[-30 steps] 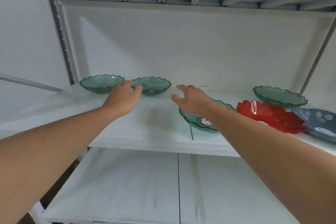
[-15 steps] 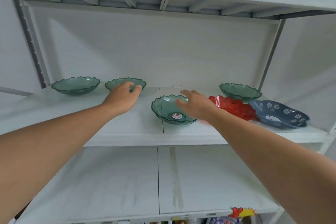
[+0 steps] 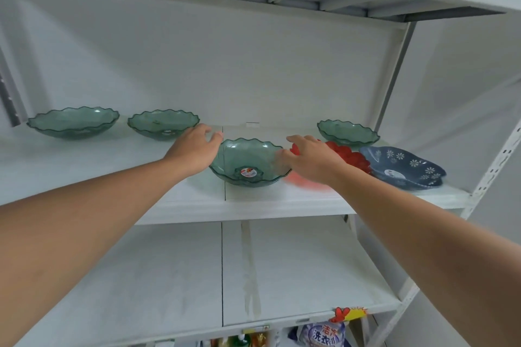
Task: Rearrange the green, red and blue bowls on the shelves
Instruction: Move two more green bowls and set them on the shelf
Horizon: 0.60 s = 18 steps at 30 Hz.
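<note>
Both hands flank the front green bowl (image 3: 249,162), left hand (image 3: 194,149), right hand (image 3: 311,159)

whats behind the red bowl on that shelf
A green bowl sits just behind the red bowl, near the back wall. The right hand covers the red bowl's left part, so whatever lies there is hidden.

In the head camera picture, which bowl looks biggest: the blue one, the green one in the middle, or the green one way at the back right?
1. Blue bowl and middle green bowl: look about alike, so no ranking.
2. Back-right green bowl: looks smallest, though it sits farther away.
</note>
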Each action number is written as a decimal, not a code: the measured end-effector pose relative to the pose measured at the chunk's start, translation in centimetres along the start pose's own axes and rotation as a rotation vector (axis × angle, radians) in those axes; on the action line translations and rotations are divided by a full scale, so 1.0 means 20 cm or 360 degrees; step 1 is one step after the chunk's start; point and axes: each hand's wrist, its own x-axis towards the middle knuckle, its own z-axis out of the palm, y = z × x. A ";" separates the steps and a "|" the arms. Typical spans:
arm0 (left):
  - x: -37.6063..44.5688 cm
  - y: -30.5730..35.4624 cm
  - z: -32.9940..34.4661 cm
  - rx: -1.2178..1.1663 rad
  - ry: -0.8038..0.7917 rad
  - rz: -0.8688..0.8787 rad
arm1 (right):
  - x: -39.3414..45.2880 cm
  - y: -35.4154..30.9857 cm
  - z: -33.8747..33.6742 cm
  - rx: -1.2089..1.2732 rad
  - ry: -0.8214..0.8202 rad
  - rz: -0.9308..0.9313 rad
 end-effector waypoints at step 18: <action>-0.08 0.18 0.33 -0.0740 0.0178 -0.1111 | 0.36 0.78 -0.12 0.0107 0.0041 -0.0335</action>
